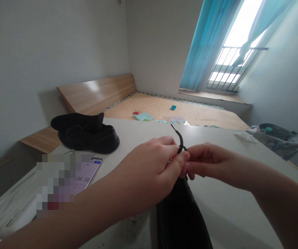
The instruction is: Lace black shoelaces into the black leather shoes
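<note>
A black shoe [181, 218] stands on the white table in front of me, its upper part covered by my hands. Above it, my left hand [159, 162] pinches a black shoelace [180, 136], whose loose end sticks up past the fingers. My right hand [203, 160] meets the left at the fingertips, closed on the lace close to the shoe. The exact grip between the fingers is partly hidden. At the left of the table lies another black shoe [97, 138], with a black insole-like piece [76, 121] resting on top of it.
A phone [90, 173] showing a timer lies left, beside a white cloth or bag [6, 207]. Behind the white table [232, 180] is a bed [154, 100] with small packets. A grey bag [276, 138] sits at the right; blue curtains [203, 45] hang by the window.
</note>
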### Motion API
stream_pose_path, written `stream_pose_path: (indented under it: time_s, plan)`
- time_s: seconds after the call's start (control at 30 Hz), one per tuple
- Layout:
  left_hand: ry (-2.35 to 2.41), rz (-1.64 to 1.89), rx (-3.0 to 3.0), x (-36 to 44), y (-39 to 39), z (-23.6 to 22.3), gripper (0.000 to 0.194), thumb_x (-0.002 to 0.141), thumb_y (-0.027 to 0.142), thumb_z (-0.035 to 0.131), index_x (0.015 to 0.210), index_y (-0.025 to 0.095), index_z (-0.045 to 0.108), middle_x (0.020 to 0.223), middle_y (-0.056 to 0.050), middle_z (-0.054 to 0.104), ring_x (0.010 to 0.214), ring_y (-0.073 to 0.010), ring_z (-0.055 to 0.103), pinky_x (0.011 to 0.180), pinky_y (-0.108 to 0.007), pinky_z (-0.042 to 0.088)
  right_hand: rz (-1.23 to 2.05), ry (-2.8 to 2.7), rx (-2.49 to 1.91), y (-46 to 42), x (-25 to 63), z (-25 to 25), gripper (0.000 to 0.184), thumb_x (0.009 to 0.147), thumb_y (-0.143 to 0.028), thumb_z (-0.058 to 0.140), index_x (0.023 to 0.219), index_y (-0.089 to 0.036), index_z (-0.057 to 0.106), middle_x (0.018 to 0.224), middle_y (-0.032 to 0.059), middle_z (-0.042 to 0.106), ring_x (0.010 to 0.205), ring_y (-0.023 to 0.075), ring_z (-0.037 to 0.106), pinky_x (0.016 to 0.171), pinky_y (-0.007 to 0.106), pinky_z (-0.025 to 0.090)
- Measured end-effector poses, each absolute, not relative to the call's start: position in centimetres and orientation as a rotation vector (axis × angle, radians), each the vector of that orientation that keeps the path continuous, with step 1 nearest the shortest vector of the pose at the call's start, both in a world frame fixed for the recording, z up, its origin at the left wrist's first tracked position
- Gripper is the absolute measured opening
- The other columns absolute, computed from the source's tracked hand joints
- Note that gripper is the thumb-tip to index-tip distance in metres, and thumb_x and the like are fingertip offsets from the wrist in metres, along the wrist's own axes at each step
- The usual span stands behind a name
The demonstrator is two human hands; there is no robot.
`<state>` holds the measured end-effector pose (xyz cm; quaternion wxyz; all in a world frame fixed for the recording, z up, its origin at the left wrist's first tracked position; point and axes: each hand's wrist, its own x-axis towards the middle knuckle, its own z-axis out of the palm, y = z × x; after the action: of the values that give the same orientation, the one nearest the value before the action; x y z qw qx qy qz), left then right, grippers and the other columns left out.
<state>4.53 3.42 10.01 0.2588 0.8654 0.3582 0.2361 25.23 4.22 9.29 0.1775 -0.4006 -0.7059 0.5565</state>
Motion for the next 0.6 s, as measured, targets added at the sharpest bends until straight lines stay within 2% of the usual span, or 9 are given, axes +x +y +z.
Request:
stream_pose_path:
  time_s: [0.17,0.27,0.37,0.47,0.53,0.6]
  plan:
    - [0.961,0.617,2.328,4.6,3.4,10.3,0.038,0.099,0.03,0.034,0.078,0.022,0.065,0.087,0.001,0.058,0.085,-0.0157,0.055,0.075,-0.03,0.039,1.389,-2.076,-1.199,4.6,24.9,9.4,0.034,0.092,-0.043,0.052,0.075,-0.018,0.064,0.07,0.0,0.059,0.065,0.0122,0.046,0.058,0.025,0.036]
    - [1.143,0.41,2.394,4.4,3.6,10.1,0.042,0.098,0.033,0.032,0.069,0.02,0.061,0.082,-0.002,0.062,0.08,-0.0189,0.057,0.071,-0.032,0.039,1.047,-2.216,-1.45,4.6,25.4,9.3,0.037,0.09,-0.043,0.048,0.062,-0.02,0.047,0.062,-0.0032,0.044,0.06,0.0117,0.037,0.053,0.026,0.031]
    - [1.372,-0.009,2.511,3.9,3.8,9.6,0.042,0.095,0.034,0.034,0.066,0.019,0.061,0.072,-0.007,0.065,0.067,-0.0223,0.058,0.06,-0.034,0.036,0.593,-2.477,-1.782,4.5,26.1,9.1,0.036,0.086,-0.034,0.048,0.058,-0.02,0.03,0.057,-0.0047,0.028,0.054,0.0113,0.026,0.048,0.028,0.021]
    - [1.466,-0.197,2.557,3.6,3.9,9.2,0.041,0.094,0.031,0.035,0.068,0.019,0.065,0.069,-0.008,0.068,0.061,-0.024,0.061,0.054,-0.033,0.032,0.51,-2.712,-1.922,4.3,26.3,9.0,0.029,0.083,-0.024,0.046,0.057,-0.019,0.033,0.053,-0.0038,0.033,0.051,0.0116,0.03,0.048,0.029,0.021]
    - [1.463,-0.216,2.571,3.6,3.7,9.2,0.044,0.095,0.032,0.033,0.069,0.019,0.066,0.071,-0.009,0.07,0.063,-0.0254,0.063,0.054,-0.034,0.034,0.532,-2.749,-1.937,4.0,26.1,9.1,0.025,0.084,-0.023,0.045,0.059,-0.02,0.041,0.056,-0.0023,0.044,0.053,0.0129,0.039,0.049,0.028,0.025]
    - [1.438,-0.248,2.548,3.5,3.6,9.2,0.048,0.096,0.035,0.03,0.07,0.019,0.067,0.074,-0.01,0.071,0.068,-0.0275,0.065,0.057,-0.035,0.038,0.558,-2.717,-1.889,3.8,26.0,9.2,0.017,0.086,-0.024,0.046,0.07,-0.022,0.053,0.067,-0.0004,0.056,0.063,0.0157,0.051,0.055,0.029,0.033]
